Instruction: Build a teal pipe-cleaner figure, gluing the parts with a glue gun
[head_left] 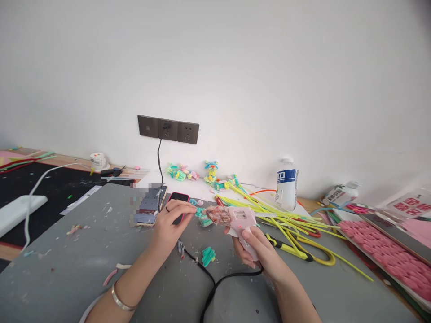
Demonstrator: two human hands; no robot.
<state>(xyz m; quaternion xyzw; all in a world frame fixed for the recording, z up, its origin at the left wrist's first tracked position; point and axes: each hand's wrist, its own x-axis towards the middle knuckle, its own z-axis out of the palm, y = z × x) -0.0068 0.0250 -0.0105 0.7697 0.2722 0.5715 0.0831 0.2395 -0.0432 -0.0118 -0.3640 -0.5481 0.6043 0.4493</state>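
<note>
A pale wall rises behind one gray mat. The right hand is wrapped around the handle of one pink glue gun. This sits above the mat, pointing left; its front end is crusted with reddish-brown smears, and a small red light glows on its side. The left hand has its thumb and fingertips drawn together beside the smeared end, at the edge of a teal piece; I cannot tell whether they grip it. Two bottles stand out: an upright bottle, whose blue band shows a white "力", and a tilted bottle with dark lettering too small to read. Two phones lie behind the left hand, a dark phone and a pink-edged phone. One ridged teal shape lies on the mat.
</note>
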